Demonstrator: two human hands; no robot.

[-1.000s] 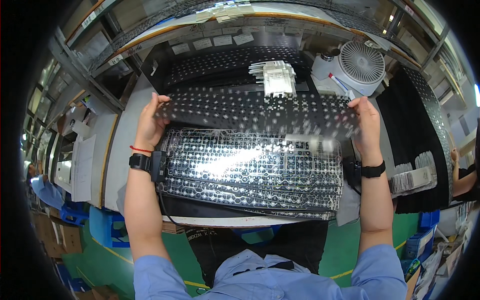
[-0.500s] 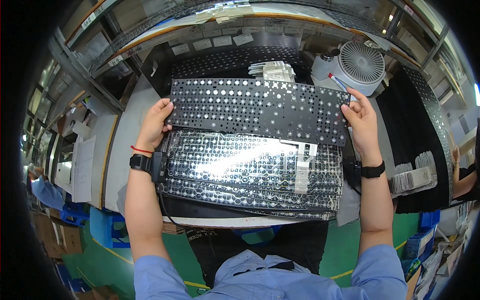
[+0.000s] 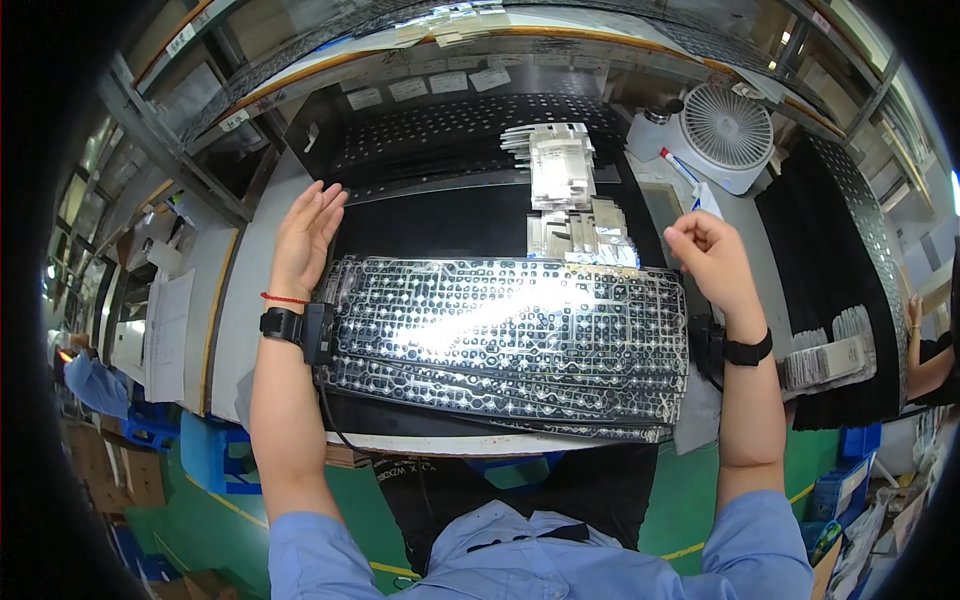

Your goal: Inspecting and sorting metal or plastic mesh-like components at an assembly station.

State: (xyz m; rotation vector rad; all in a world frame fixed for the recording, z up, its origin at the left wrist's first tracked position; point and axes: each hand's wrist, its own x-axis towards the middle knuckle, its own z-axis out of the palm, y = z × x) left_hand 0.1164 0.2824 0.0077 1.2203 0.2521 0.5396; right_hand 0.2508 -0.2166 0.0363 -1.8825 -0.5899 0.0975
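Observation:
My left hand (image 3: 308,238) is held up at the left end of a stack of clear keyboard circuit sheets (image 3: 450,350), open, its fingers stretched out and nothing in them. Above the stack's right end, my right hand (image 3: 712,262) is closed, fingers curled toward the thumb, with nothing visible in it. Silver traces and round pads cover the sheets, and glare whitens their middle. Beyond them, black perforated keyboard plates (image 3: 440,130) lie at the back of the bench. A pile of small whitish flat pieces (image 3: 562,170) lies right of centre, partly over a black surface (image 3: 430,222).
A white round fan (image 3: 727,125) stands at the back right, with a red-tipped pen (image 3: 678,163) near it. Bundled pale pieces (image 3: 828,352) rest on black material (image 3: 815,240) at the right. A shelf edge (image 3: 480,38) crosses overhead. Another person's arm (image 3: 925,355) shows far right.
The black perforated plate has left both hands and now seems to lie among those at the back. My left fingers have straightened; the right ones have curled. The pale pile is uncovered.

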